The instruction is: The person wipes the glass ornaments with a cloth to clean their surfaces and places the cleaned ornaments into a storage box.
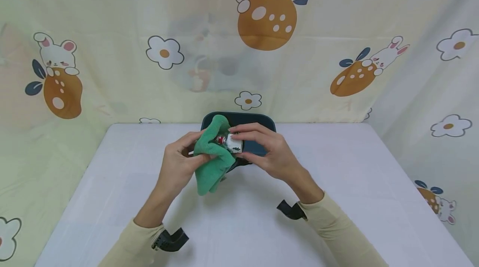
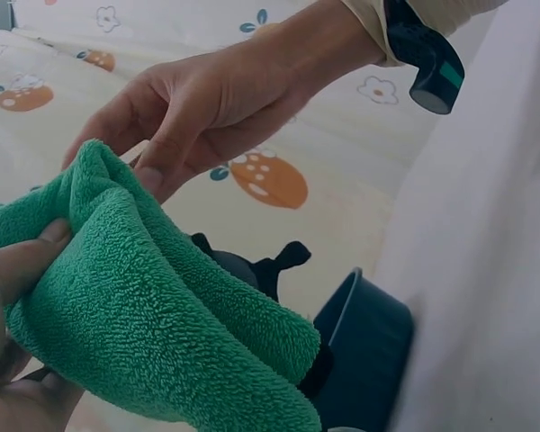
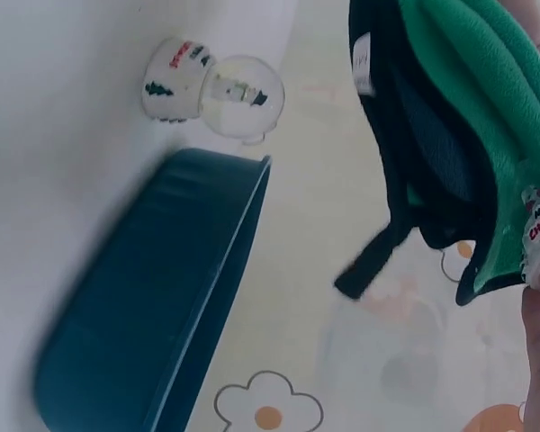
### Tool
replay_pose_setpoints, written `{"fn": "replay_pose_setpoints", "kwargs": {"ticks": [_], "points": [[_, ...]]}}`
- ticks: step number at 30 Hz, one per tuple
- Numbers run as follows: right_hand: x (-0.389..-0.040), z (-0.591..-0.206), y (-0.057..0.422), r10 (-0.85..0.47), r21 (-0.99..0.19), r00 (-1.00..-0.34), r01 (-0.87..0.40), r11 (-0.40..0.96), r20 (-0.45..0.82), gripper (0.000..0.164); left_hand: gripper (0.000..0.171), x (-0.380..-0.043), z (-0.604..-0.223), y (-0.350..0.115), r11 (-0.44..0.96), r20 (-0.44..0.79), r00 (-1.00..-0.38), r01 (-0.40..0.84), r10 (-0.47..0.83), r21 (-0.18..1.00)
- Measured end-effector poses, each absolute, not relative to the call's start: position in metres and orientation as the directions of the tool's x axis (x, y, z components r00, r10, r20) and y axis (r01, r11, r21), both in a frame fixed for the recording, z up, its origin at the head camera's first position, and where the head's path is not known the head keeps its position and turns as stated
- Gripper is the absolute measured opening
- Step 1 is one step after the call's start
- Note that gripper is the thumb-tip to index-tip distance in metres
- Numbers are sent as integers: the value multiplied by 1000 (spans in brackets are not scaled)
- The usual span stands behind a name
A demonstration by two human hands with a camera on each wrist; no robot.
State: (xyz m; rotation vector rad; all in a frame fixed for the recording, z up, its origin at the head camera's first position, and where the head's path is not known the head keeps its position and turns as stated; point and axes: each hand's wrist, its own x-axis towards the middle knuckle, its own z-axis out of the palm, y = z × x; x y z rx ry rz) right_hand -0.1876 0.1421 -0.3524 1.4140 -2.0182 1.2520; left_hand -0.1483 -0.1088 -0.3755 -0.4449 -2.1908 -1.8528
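My left hand (image 1: 177, 163) grips a fuzzy green cloth (image 1: 209, 173), thumb on the near side. In the right wrist view the back of the cloth is dark, with a white tag and a short dark strap (image 3: 369, 261). My right hand (image 1: 277, 152) holds a small snow globe (image 1: 235, 144) by its white printed base, fingers above and thumb below. The globe lies sideways, its dome end pointing into the cloth, which hides most of it. Both hands are raised in front of a dark blue basin (image 3: 144, 297).
A second snow globe (image 3: 175, 85) with a white base and clear dome stands on the table beside the basin. The white table (image 1: 123, 200) reaches back to a curtain (image 1: 119, 71) printed with rabbits and flowers. Dark wrist mounts (image 1: 171, 240) hang at both sleeves.
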Motion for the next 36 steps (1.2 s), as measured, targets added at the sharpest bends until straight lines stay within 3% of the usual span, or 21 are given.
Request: {"fn": "replay_pose_setpoints", "kwargs": {"ticks": [6, 13, 19, 28, 33, 36], "points": [[-188, -351, 143, -550, -440, -410, -894, 83, 728, 52, 46, -148, -375, -109, 133, 379, -921, 388, 87, 912], [-182, -353, 142, -527, -647, -552, -762, 4, 647, 55, 48, -148, -376, -108, 73, 488, -868, 494, 90, 866], [-180, -352, 142, -533, -714, -609, -700, 14, 587, 50, 54, -148, -376, -108, 69, 586, -801, 596, 121, 800], [-183, -350, 146, -580, -724, -606, -688, 40, 544, 51, 57, -151, -374, -108, 148, 695, -695, 719, 184, 680], [-182, -346, 145, -581, -783, -674, -614, 98, 456, 41, 57, -152, -374, -109, 226, 753, -605, 796, 259, 562], [-180, -342, 144, -579, -821, -712, -558, 120, 398, 36, 58, -152, -376, -109, 219, 759, -587, 809, 281, 545]]}}
